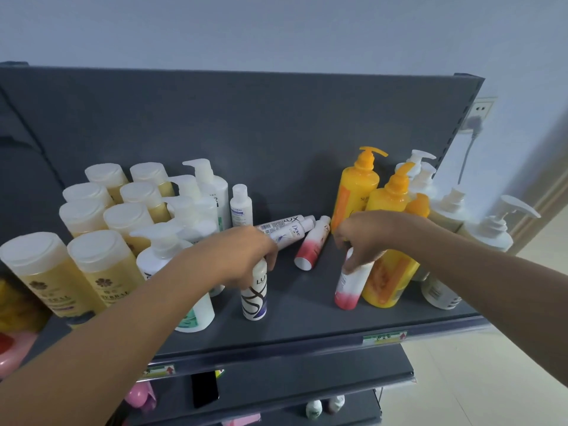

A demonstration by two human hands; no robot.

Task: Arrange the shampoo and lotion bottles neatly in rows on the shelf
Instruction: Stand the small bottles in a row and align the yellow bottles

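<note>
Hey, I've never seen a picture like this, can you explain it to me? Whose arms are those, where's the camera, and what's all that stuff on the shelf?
There is no machine here. The camera sits on a person's head and looks down, so the two arms are their own. In front is a dark grey shelf full of bottles. On the left stand yellow bottles with white caps and white pump bottles. On the right stand orange pump bottles and more white ones. In the middle gap, three small bottles lie on their sides. The left hand grips the top of an upright white Lux bottle. The right hand grips the top of an upright pink and white bottle. Lower shelves show below.
</note>
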